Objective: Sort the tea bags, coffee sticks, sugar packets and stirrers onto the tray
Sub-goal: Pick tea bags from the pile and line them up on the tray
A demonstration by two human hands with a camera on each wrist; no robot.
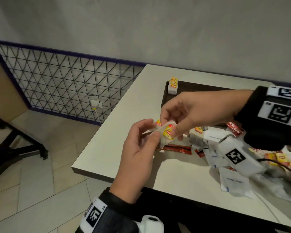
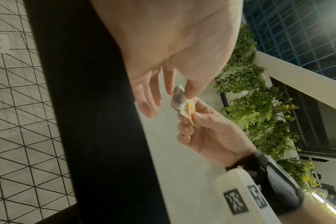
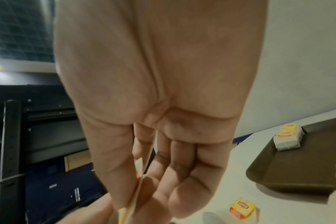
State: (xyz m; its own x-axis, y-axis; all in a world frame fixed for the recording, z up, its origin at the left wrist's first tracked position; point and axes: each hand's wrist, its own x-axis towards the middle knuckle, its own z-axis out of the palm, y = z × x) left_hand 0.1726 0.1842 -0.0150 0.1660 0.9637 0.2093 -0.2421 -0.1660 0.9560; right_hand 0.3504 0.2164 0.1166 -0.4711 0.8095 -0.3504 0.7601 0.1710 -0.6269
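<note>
Both hands hold one tea bag (image 1: 165, 132) above the bench (image 1: 121, 132) edge: left hand (image 1: 138, 152) fingers pinch its paper end, right hand (image 1: 188, 113) fingers pinch the yellow tag. The right wrist camera hides much of the heap (image 1: 242, 148); the tray (image 1: 165, 100) is mostly covered.

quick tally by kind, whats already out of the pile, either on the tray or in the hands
tea bag stack on the tray: 1
tea bag pinched between left hand and right hand: 1
other kinds: 0 on the part of the tray that shows
total: 2
</note>
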